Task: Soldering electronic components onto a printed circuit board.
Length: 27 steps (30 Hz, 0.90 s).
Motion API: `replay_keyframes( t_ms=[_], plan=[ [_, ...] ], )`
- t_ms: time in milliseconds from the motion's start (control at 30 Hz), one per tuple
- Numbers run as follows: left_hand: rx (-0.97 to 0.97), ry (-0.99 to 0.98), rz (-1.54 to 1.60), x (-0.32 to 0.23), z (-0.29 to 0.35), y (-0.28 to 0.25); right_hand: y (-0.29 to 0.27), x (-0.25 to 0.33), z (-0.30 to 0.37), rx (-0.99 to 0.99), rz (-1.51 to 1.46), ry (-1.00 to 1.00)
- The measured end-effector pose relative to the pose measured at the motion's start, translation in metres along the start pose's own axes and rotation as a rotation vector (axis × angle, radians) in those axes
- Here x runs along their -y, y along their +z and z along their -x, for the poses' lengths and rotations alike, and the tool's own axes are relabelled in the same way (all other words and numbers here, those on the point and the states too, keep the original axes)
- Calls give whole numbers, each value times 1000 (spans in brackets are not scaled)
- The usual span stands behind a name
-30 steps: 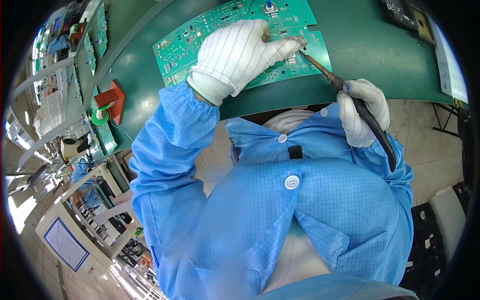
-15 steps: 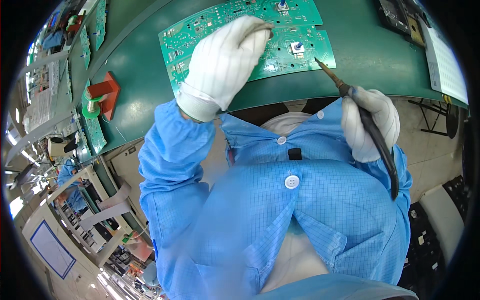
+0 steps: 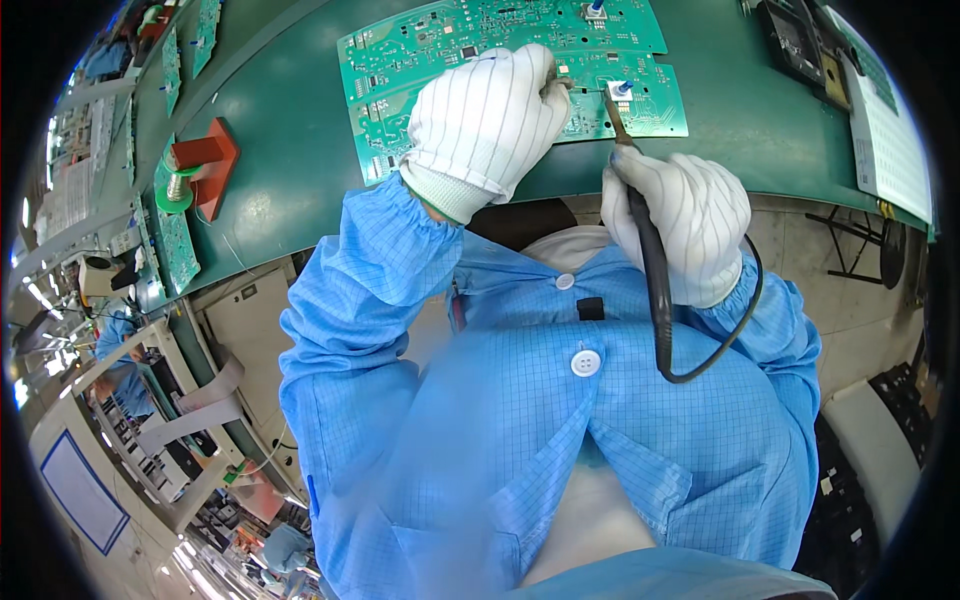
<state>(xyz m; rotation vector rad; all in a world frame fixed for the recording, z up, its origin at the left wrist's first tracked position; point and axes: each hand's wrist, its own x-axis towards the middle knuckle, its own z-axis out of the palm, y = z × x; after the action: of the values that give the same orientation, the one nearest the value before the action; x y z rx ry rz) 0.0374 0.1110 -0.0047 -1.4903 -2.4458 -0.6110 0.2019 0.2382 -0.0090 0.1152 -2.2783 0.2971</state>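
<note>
Watching what looks to me like a soldering step. The right hand (image 3: 685, 220) is wrapped snugly round a dark soldering iron (image 3: 655, 270), its tip right beside the white-based knob (image 3: 621, 91) on the green circuit board (image 3: 530, 30); can't tell if it's actually touching. My left hand (image 3: 490, 125) is curled into a tight pinch over the board, with what looks like a thin wire (image 3: 590, 91) poking out toward the tip. The board lies by the near edge of the surface (image 3: 290, 120). I'd say the next move calls for a steady tip, feeding gently and not bumping the knob. Also around: a green-rimmed spool (image 3: 176, 188) on a red stand (image 3: 222, 160) toward the left edge, plus a dark device (image 3: 790, 45) and a white panel (image 3: 880, 140) along the right edge. Nothing seems to block the iron, but that left hand hides a chunk of board.
</note>
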Motion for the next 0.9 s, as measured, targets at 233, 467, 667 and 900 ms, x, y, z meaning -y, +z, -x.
replay_keyframes(
  t_ms=[233,467,667,900],
  plan=[
    [76,-54,43,0,0,-2,0,3,-2,54,11,31],
    [47,-27,34,2,2,4,0,2,-3,79,-8,30],
    [60,7,49,8,5,10,8,-1,0,1,-30,7],
    [-1,84,22,5,4,8,5,-2,0,-3,-18,16]
  ],
)
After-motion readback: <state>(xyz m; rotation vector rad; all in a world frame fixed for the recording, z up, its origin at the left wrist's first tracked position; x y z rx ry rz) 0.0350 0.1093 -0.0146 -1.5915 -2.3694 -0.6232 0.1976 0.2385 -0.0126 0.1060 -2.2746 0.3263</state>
